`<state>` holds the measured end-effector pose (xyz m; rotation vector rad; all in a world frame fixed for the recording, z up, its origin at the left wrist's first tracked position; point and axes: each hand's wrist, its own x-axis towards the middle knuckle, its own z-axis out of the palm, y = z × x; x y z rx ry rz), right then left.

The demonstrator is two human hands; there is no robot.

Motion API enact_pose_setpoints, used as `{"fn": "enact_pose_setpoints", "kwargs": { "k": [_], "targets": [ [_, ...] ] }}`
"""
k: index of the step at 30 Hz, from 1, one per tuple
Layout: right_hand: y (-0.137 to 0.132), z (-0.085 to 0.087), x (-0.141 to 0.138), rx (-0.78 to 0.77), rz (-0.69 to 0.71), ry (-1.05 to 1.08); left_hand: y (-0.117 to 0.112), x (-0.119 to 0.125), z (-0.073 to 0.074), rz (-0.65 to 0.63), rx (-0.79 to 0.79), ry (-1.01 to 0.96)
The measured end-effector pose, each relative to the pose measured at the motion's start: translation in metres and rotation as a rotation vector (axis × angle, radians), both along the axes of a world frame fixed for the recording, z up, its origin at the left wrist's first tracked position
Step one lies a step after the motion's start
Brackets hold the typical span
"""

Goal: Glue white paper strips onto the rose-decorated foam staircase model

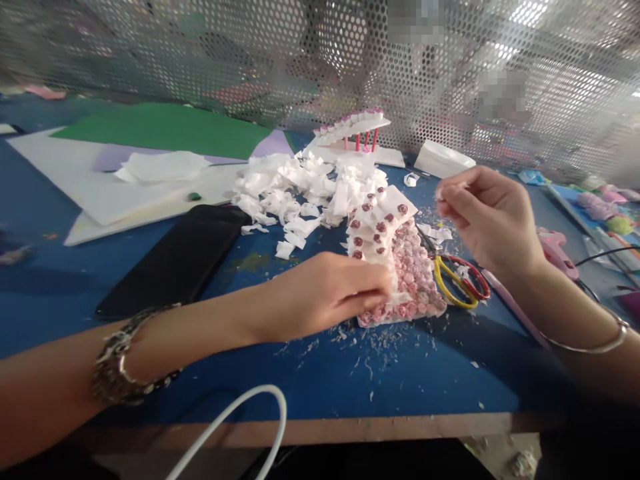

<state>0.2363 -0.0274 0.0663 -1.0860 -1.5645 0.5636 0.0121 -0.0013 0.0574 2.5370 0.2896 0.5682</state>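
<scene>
My left hand (340, 293) rests over a board (417, 280) covered with small pink, crumpled paper balls, its fingers pressed together at the surface. A whitish scrap (399, 299) shows by those fingertips; what is between them is hidden. Raised to the right, my right hand (487, 217) pinches a small whitish scrap (441, 192) between thumb and fingers. White paper strips dotted with dark red, rolled spots (380, 227) lie over the board's upper left. Scissors (463, 283) with red and yellow handles lie along its right side.
Torn white paper (300, 190) is heaped behind the board. A black phone-like slab (175, 263) lies left, near green sheets (160, 133). A small model on red posts (360, 130) stands before the perforated metal screen (280, 60). A pink glue gun (557, 252) lies right; a white cable (240, 403) loops in front.
</scene>
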Motion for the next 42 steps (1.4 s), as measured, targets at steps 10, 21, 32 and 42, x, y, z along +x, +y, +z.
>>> {"fn": "enact_pose_setpoints", "kwargs": {
  "k": [10, 21, 32, 42],
  "targets": [
    [-0.012, -0.036, 0.0, 0.172, 0.121, -0.757, 0.016, 0.002, -0.007, 0.167, 0.15, 0.06],
    [-0.011, -0.049, -0.004, 0.375, 0.165, -0.894, 0.02, 0.001, -0.013, 0.266, 0.163, 0.017],
    [-0.009, -0.035, 0.004, 0.228, 0.254, -0.888, 0.02, 0.002, -0.019, 0.249, 0.254, 0.0],
    [-0.011, -0.033, 0.006, 0.171, 0.26, -0.962, 0.021, 0.001, -0.014, 0.346, 0.228, 0.013]
  ]
}}
